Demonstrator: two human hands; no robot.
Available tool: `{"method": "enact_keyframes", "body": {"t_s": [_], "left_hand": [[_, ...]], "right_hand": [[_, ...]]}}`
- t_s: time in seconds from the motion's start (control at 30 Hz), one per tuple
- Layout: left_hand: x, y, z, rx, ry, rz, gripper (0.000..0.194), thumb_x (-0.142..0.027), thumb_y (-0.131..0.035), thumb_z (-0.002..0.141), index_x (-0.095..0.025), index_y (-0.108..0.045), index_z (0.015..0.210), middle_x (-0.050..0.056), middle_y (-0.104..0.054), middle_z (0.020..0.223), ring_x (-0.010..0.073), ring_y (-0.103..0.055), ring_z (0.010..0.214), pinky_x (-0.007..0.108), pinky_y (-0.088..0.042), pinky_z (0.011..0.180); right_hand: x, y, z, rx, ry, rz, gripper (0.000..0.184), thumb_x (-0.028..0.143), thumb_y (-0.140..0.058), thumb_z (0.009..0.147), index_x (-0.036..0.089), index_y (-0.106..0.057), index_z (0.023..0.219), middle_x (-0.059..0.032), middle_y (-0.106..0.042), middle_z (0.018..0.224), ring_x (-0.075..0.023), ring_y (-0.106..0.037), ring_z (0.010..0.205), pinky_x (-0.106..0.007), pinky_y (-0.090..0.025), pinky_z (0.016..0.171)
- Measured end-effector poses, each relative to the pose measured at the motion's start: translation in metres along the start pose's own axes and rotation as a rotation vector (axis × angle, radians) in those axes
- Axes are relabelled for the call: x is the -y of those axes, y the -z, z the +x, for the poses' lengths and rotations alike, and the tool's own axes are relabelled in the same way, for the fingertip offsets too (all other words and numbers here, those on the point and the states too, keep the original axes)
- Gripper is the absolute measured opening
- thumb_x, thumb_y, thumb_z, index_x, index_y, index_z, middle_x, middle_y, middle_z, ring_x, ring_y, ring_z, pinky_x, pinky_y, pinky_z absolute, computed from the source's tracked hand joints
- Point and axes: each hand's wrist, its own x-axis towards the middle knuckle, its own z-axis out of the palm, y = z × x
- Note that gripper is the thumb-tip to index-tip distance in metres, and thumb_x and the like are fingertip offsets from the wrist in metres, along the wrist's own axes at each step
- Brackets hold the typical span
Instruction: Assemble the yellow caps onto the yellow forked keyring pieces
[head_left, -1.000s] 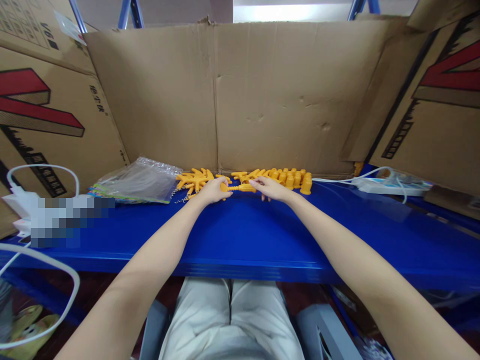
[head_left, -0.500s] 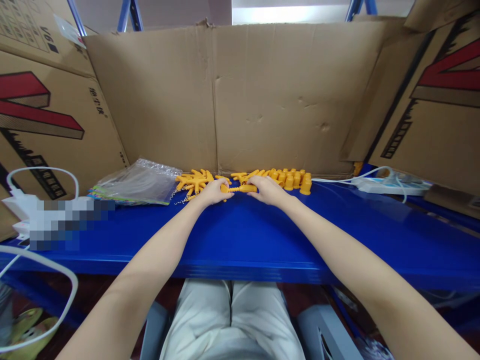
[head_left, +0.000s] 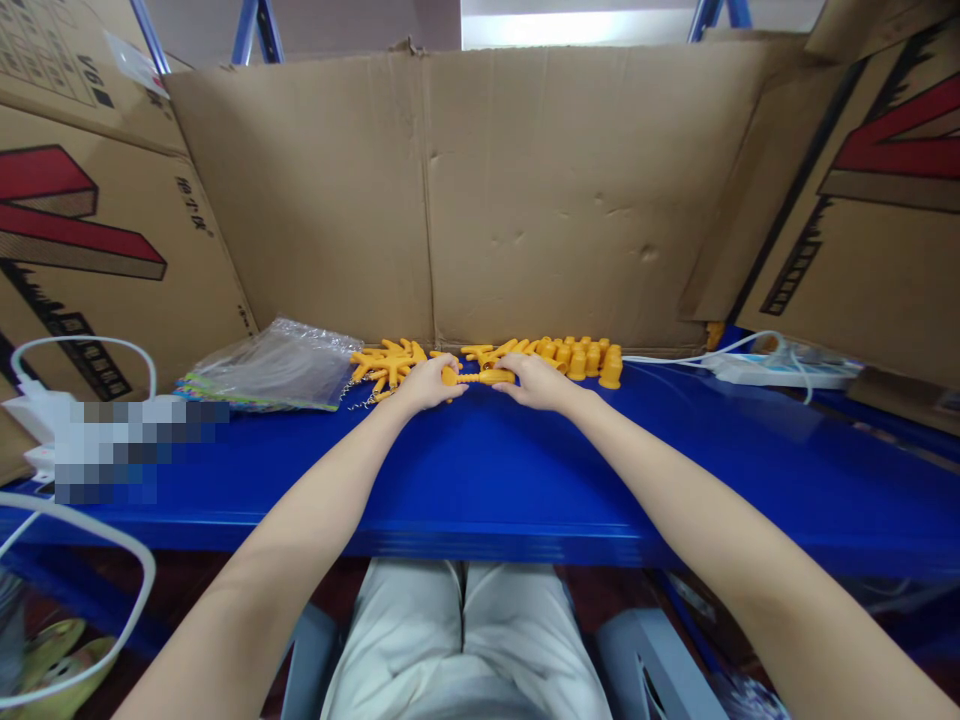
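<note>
A slim yellow plastic piece with a ribbed middle point(head_left: 474, 378) is held level between my two hands, just above the blue shelf top point(head_left: 480, 460). The fingers of my left hand point(head_left: 433, 384) close on its left end, and those of my right hand point(head_left: 534, 381) close on its right end. Beside the left hand lies a pile of branching yellow plastic pieces point(head_left: 390, 362) with small metal chains point(head_left: 361, 398). Behind the right hand are more yellow pieces point(head_left: 491, 353), and to its right stand several yellow capped cylinders point(head_left: 592, 357). My fingers hide both ends of the held piece.
Clear plastic bags point(head_left: 277, 365) lie on the left part of the shelf. A tall cardboard sheet point(head_left: 562, 200) closes off the back, with printed cartons point(head_left: 75, 220) at the sides. White cables and a power strip point(head_left: 787, 372) lie at right; a white cable loop point(head_left: 146, 570) hangs at left.
</note>
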Motion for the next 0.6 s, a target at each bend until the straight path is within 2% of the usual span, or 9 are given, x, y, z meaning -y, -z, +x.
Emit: {"method": "enact_keyframes", "body": {"t_s": [0.27,0.6], "left_hand": [[-0.001,0.001,0.0,-0.006,-0.023,0.026,0.027,-0.034,-0.071,0.067,-0.021,-0.058,0.086,-0.006,-0.054,0.062,0.0128,-0.049,0.06,0.024,-0.034,0.059],[-0.002,0.0,-0.001,0.052,-0.019,0.044,0.024,-0.035,-0.067,0.071,-0.021,-0.058,0.088,-0.008,-0.052,0.055,0.0124,-0.048,0.054,0.024,-0.031,0.057]], "right_hand": [[-0.004,-0.001,0.002,0.025,-0.053,0.131,0.024,0.024,-0.063,0.082,0.018,-0.067,0.106,-0.01,-0.07,0.105,-0.025,-0.065,0.096,-0.042,-0.047,0.091],[0.0,0.008,0.001,0.113,-0.132,0.211,0.019,0.027,-0.064,0.081,0.016,-0.067,0.097,-0.0072,-0.07,0.09,-0.0204,-0.063,0.078,-0.033,-0.047,0.076]]}}
